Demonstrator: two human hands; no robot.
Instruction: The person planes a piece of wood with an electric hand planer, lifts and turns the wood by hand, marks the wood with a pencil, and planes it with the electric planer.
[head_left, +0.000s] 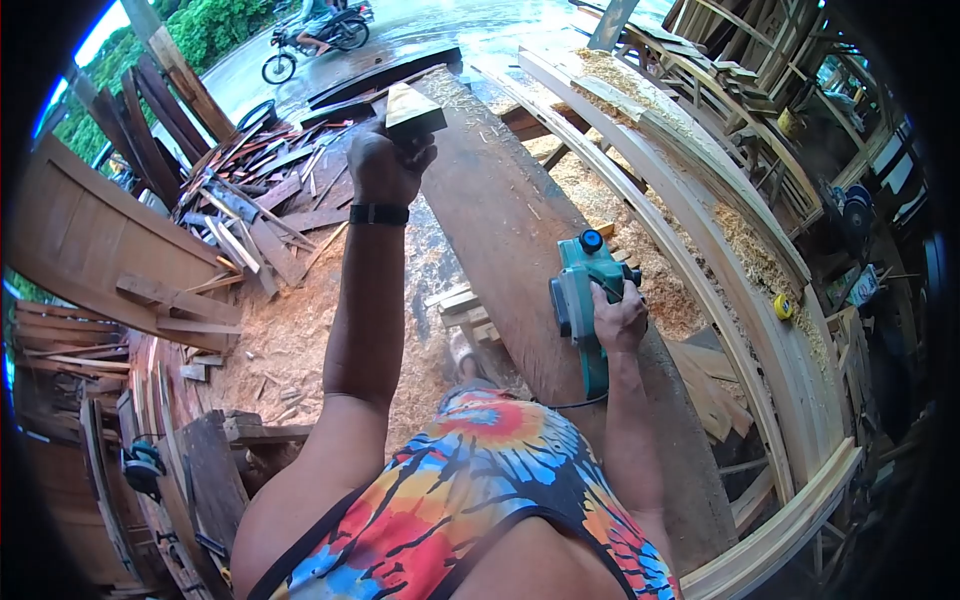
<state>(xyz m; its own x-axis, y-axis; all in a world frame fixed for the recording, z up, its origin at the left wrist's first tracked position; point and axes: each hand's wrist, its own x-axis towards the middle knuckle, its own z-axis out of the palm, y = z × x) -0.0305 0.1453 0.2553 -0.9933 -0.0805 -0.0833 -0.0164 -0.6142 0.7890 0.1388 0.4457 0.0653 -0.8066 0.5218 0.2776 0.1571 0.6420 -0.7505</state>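
Observation:
My left hand (390, 165), with a dark band at its wrist, is raised in front of me and closed around a piece of wood (414, 112). The wood has a pale top face and a darker end facing me; its full length is hard to judge. On the right, the fingers of my right hand (621, 318) wrap around the handle of a teal electric planer (583, 270) with a black knob. The planer rests on a long brown plank (500, 200) that runs away from me, and a dark cord loops behind it.
Long pale beams (690, 215) strewn with shavings lie to the right, with a yellow tape measure (783, 306) on them. Scrap wood (265, 190) is heaped at the left near a panelled door (110, 240). Sawdust (290, 350) covers the ground. A motorcycle (318, 42) with a rider is on the road.

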